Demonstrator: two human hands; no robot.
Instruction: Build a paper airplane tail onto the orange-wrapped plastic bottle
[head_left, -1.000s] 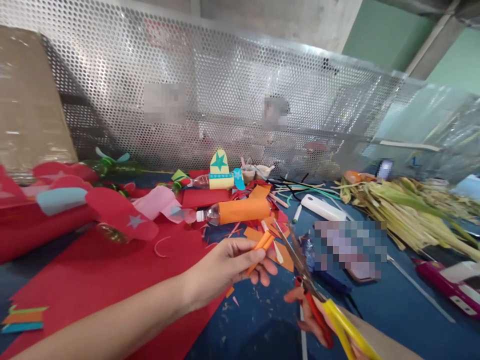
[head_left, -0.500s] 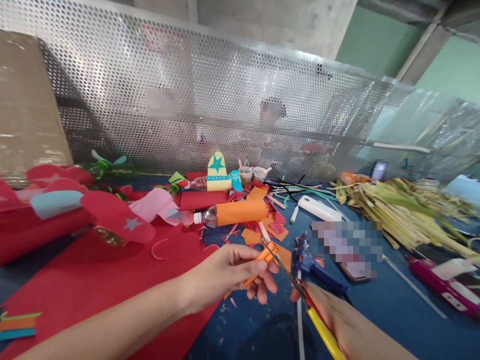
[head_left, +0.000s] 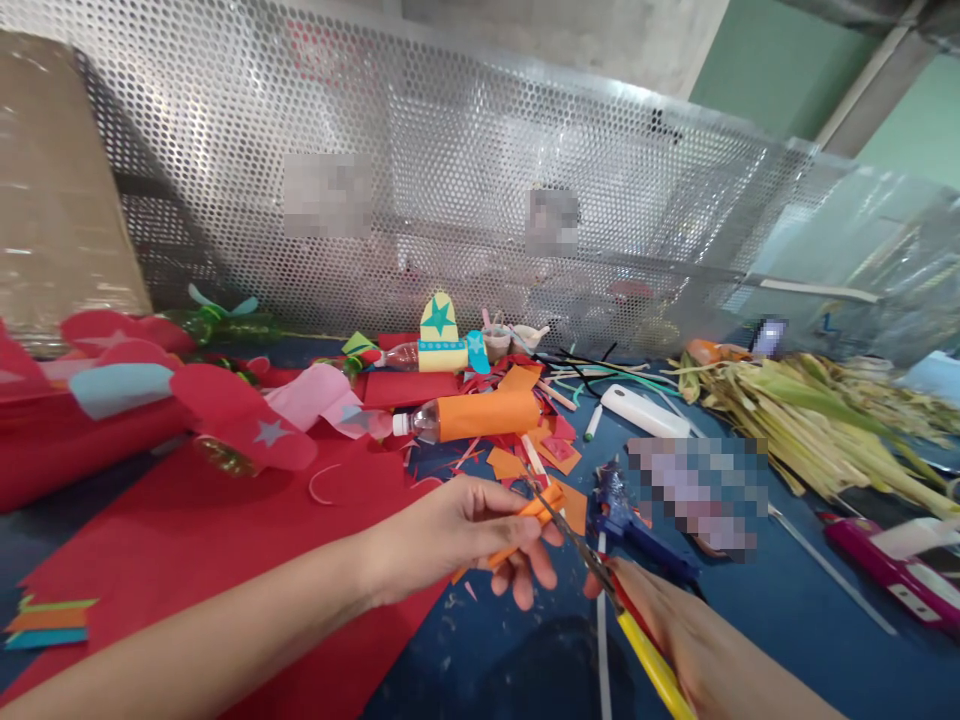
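Observation:
In the middle of the head view, my left hand (head_left: 480,535) pinches a small folded piece of orange paper (head_left: 517,535) between thumb and fingers. My right hand (head_left: 660,610) grips scissors (head_left: 592,565) with yellow and red handles. The scissor blades lie across the far end of the orange paper. Just beyond sits a plastic bottle (head_left: 424,422) with a white cap, lying on its side and wrapped in an orange paper sleeve (head_left: 487,415). A blue glue gun (head_left: 626,520) rests right of the blades.
Red paper sheets (head_left: 247,570) cover the left of the blue table. Paper scraps (head_left: 510,462) lie behind my hands. To the right are a phone (head_left: 694,495), dried husks (head_left: 817,430) and a magenta tool (head_left: 889,570). A perforated metal screen (head_left: 465,150) stands at the back.
The view has shifted slightly, so the table's things sit a little higher and further right. Both hands keep their hold, with the scissor blades still across the orange paper.

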